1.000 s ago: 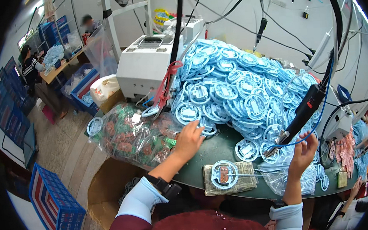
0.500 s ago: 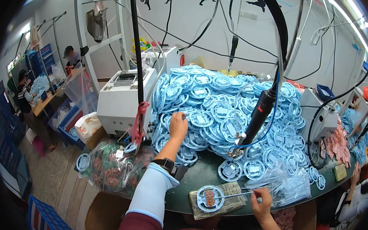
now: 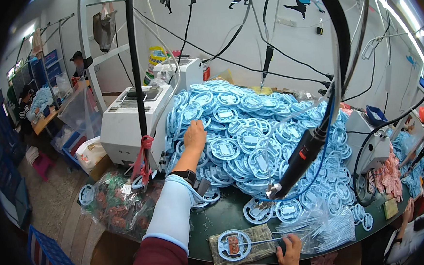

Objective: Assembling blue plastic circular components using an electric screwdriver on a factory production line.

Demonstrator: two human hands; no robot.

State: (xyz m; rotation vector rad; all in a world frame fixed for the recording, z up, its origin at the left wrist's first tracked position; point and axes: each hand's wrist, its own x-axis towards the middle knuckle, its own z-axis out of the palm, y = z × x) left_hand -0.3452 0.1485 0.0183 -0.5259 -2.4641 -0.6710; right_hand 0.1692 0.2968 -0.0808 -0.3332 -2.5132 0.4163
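Note:
My left hand (image 3: 194,135) reaches into the left side of a big heap of light blue plastic rings (image 3: 251,140). Its fingers are curled against the rings, and what they grip is hidden. At the table's front edge, one blue ring (image 3: 222,252) with a reddish-brown block (image 3: 233,245) in its middle lies on a tape-wrapped slab (image 3: 264,233). From the ring a thin pale blue stick (image 3: 264,240) points right, toward my right hand (image 3: 290,253). The thumb and fingers of that hand are apart beside the stick's end; contact with it is unclear.
A black screwdriver-like tool (image 3: 299,163) hangs on a cable in front of the heap. Right of the slab lies a clear bag of thin sticks (image 3: 327,230). A grey machine (image 3: 133,127) and a bag of red and green parts (image 3: 121,198) stand left. Another person's hand (image 3: 408,210) shows far right.
My left hand has moved slightly up and left along the heap. My right hand has shifted down and its fingers have spread at the stick's end. The whole view has turned slightly.

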